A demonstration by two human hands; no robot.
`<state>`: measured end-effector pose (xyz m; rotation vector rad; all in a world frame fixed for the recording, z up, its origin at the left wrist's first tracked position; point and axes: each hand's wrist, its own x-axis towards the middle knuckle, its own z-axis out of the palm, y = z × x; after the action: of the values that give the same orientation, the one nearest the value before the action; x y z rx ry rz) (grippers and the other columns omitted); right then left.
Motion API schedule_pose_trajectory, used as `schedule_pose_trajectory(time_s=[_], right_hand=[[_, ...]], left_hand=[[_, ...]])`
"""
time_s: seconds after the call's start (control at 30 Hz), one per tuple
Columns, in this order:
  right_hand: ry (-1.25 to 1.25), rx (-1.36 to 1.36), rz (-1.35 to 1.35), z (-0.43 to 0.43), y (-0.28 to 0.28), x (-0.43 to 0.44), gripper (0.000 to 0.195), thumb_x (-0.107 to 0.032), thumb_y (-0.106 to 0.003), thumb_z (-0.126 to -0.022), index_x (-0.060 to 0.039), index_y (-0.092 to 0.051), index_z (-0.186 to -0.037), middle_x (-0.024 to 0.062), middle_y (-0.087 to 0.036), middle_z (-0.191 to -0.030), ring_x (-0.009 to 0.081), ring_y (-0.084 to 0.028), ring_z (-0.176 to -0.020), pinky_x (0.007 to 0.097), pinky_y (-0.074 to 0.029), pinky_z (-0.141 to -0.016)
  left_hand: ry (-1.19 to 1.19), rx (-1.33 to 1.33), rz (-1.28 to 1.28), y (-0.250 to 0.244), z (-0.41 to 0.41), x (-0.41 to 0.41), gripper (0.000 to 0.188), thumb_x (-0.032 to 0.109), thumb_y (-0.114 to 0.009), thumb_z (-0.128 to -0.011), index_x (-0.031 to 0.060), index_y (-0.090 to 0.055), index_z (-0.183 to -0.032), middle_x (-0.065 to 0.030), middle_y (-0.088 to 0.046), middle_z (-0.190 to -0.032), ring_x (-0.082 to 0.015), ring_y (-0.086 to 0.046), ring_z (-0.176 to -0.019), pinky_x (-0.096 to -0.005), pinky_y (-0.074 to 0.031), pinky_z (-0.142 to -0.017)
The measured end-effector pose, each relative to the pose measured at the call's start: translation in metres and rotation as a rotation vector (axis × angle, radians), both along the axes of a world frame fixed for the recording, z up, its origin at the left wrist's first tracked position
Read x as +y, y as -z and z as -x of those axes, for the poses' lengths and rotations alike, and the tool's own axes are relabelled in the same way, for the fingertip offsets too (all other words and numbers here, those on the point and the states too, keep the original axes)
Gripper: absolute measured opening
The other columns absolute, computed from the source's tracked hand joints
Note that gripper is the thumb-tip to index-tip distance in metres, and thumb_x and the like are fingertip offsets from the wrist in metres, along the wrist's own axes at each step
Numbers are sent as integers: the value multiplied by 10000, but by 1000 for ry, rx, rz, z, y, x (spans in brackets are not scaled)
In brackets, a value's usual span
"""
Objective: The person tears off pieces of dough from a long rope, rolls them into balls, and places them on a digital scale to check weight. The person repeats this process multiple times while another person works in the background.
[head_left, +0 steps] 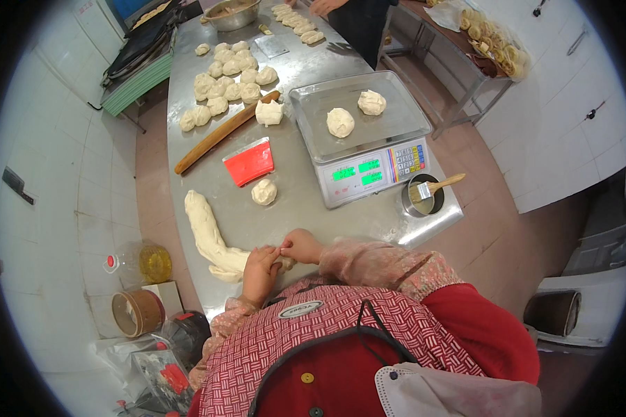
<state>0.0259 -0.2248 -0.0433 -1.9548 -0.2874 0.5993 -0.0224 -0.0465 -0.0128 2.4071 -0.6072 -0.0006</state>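
Note:
A long roll of dough (208,234) lies bent along the near left of the metal table. My left hand (261,266) rests on its right end, fingers bent over it. Beside it my right hand (300,246) has its fingers pinched together at the left fingertips; a bit of dough shows below them, and what the pinch holds is hidden. Ahead are a round dough ball (264,192) and a dough scraper with a red handle (249,162). Two dough pieces, one at left (340,122) and one at right (371,102), sit on the tray of a digital scale (373,174).
A wooden rolling pin (219,135) lies diagonally beside many dough balls (232,66). A metal cup (422,200) with a brush (438,186) stands at the near right corner. Farther off are a metal bowl (232,18), flattened dough strips (295,22) and another person's hand (326,6).

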Motion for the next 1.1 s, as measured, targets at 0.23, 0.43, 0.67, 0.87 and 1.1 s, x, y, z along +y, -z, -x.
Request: schedule_pose_trajectory(time_s=[0.23,0.43,0.67,0.87,1.1], right_hand=[[25,299,-641,-30,-106,-40,192,-203,-645,-880,-21,-672,-935,28,-651,-804,91,-580,-686,254,-487,-660],[746,-420,-241,-148,-126,-123,135,-169,-668,-816,-45,-690,-863,51,-658,-762,146,-611,-692,303,-493,-651],[503,-738,421,-230,-119,-207,232,-185,-690,-744,-91,-712,-955,128,-679,-968,296,-628,-913,392,-476,-852],[328,-735,657,-229,-117,-261,474,-151,-683,-750,-110,-601,-1215,135,-636,-1128,296,-603,-1036,359,-469,-911],[784,103,-1107,-185,-84,-277,505,-310,-587,-881,-76,-485,-1317,163,-604,-1153,297,-626,-953,351,-540,-764]], left_hand=[[10,114,-63,-15,-1,-10,283,61,-625,-762,36,-637,-1044,-137,-623,-1087,-351,-547,-1078,-501,-370,-995],[-1,60,-6,-8,-2,-6,275,67,-612,-771,20,-633,-1041,-141,-623,-1071,-349,-545,-1072,-529,-353,-995],[17,43,-41,-8,-1,-4,347,82,-640,-758,21,-612,-1099,-174,-574,-1179,-376,-519,-1115,-531,-340,-1007],[-102,-20,136,-22,3,-9,384,56,-657,-749,25,-592,-1126,-204,-531,-1244,-389,-502,-1138,-464,-385,-991],[-163,-44,190,-27,8,-10,297,1,-622,-775,25,-613,-1070,-188,-590,-1163,-363,-559,-1056,-406,-456,-905]])
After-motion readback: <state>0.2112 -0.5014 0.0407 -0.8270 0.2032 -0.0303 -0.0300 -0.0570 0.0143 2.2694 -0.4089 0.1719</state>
